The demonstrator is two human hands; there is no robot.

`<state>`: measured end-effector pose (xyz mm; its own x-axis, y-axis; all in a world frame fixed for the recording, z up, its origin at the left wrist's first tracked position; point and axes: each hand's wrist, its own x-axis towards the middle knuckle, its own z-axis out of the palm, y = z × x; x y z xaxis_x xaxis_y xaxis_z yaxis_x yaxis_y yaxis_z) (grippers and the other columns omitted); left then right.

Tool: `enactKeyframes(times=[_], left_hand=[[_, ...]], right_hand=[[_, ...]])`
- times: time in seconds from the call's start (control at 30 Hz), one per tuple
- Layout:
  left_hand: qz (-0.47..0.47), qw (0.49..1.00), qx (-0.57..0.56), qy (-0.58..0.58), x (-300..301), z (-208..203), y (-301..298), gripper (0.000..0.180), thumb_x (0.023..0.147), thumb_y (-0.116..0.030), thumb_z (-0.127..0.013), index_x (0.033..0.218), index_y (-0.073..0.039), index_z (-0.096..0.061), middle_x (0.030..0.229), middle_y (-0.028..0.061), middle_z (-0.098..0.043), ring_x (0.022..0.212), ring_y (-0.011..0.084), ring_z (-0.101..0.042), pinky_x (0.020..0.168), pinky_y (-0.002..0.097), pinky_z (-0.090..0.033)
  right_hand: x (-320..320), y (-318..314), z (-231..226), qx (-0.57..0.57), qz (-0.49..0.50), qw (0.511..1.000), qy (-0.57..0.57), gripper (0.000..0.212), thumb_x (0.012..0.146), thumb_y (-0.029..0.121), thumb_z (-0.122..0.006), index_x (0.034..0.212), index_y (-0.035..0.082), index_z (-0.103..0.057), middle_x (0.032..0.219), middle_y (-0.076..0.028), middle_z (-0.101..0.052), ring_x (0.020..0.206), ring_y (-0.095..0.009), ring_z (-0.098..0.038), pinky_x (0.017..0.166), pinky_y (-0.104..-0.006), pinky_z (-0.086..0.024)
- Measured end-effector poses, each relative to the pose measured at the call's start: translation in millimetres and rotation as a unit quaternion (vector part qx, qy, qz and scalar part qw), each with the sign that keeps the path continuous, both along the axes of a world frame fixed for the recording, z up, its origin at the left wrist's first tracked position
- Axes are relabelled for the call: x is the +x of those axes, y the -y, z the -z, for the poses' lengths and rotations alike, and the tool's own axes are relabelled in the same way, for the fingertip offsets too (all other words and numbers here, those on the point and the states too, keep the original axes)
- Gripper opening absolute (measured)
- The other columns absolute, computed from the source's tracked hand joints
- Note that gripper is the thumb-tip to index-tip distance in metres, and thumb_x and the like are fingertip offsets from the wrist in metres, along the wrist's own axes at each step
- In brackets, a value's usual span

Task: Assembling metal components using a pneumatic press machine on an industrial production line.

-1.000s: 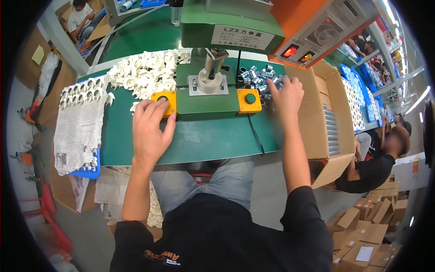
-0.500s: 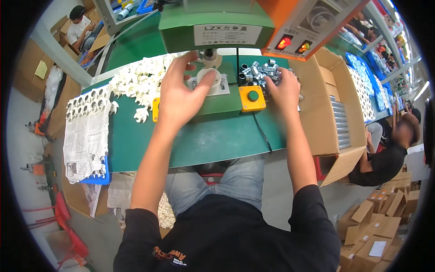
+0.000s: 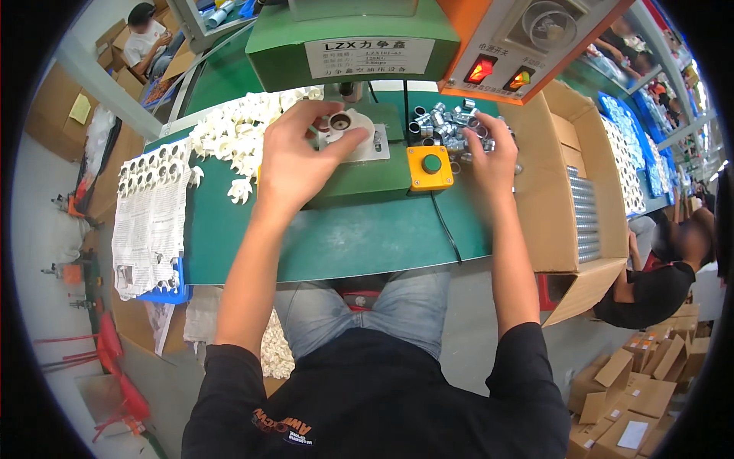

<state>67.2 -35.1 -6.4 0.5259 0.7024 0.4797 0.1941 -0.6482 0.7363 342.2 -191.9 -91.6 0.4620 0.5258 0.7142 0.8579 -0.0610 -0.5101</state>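
Green bench (image 3: 359, 239): it lies before me and carries all the work.
Green press (image 3: 355, 27): it stands at 12 o'clock. I judge that the step in hand is the handling of one piece at its fixture. The next move, I think, calls for a clean lift, straight and without scraping.
White pile (image 3: 229, 138): loose white pieces, at 11 o'clock.
Left grip (image 3: 302, 157): between 11 and 12 o'clock, my forearm rising from 7 o'clock. The thumb is stretched toward 2 o'clock, the fingers arch over the far side, and together they are closed on the white piece.
Right grip (image 3: 498, 157): at 1 o'clock, the fingers bent and the thumb pointing toward 11. I cannot tell if it pinches something.
Metal rings (image 3: 443, 118): heaped just beside my right fingers, at their 10 o'clock.
White piece (image 3: 359, 122): above the metal plate (image 3: 376, 149), its dark round opening facing up; whether it touches the fixture, I cannot tell.
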Motion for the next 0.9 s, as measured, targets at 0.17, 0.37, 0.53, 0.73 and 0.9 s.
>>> enactKeyframes(times=[0.17,0.37,0.53,0.73,0.9], left_hand=[[0.018,0.998,0.064,-0.020,-56,0,-5,0.038,0.076,-0.018,-0.089,0.104,0.001,-0.074,0.099,0.0113,-0.074,0.082,0.0210,-0.068,0.078,0.0330,-0.055],[-0.103,0.990,0.070,-0.066,-171,8,-33,0.036,0.078,-0.019,-0.088,0.107,-0.002,-0.074,0.104,0.0107,-0.074,0.087,0.0199,-0.068,0.074,0.0312,-0.054],[-0.295,0.937,0.030,-0.185,-287,17,-89,0.041,0.081,-0.035,-0.087,0.104,-0.003,-0.077,0.102,0.0123,-0.076,0.086,0.0220,-0.069,0.081,0.0358,-0.055],[-0.452,0.831,0.052,-0.320,-379,59,-150,0.047,0.080,-0.045,-0.086,0.108,-0.008,-0.079,0.106,0.0139,-0.066,0.105,0.0311,-0.065,0.093,0.0423,-0.051],[-0.455,0.841,0.070,-0.285,-405,75,-207,0.050,0.083,-0.050,-0.082,0.114,-0.012,-0.077,0.108,0.0143,-0.064,0.107,0.0323,-0.064,0.094,0.0434,-0.051]], right_hand=[[-2,-6,10,-0.028,-0.010,0.999,-0.019,0.032,0.086,0.007,-0.080,0.115,0.001,-0.069,0.100,-0.015,-0.071,0.089,-0.028,-0.070,0.081,-0.0374,-0.055],[-1,-3,5,0.000,0.047,0.999,-0.002,0.029,0.091,0.008,-0.077,0.118,0.002,-0.068,0.105,-0.011,-0.072,0.089,-0.018,-0.068,0.081,-0.0336,-0.055],[21,15,14,0.061,-0.051,0.984,-0.158,0.033,0.100,-0.001,-0.065,0.131,-0.003,-0.052,0.123,-0.018,-0.066,0.116,-0.022,-0.068,0.097,-0.0324,-0.054],[7,11,9,0.048,-0.056,0.977,-0.201,0.028,0.103,0.001,-0.062,0.128,-0.002,-0.049,0.124,-0.016,-0.065,0.119,-0.021,-0.066,0.098,-0.0292,-0.052],[-6,13,3,0.012,-0.059,0.983,-0.173,0.026,0.103,0.003,-0.063,0.127,-0.002,-0.053,0.116,-0.014,-0.072,0.102,-0.013,-0.068,0.086,-0.0239,-0.051]])
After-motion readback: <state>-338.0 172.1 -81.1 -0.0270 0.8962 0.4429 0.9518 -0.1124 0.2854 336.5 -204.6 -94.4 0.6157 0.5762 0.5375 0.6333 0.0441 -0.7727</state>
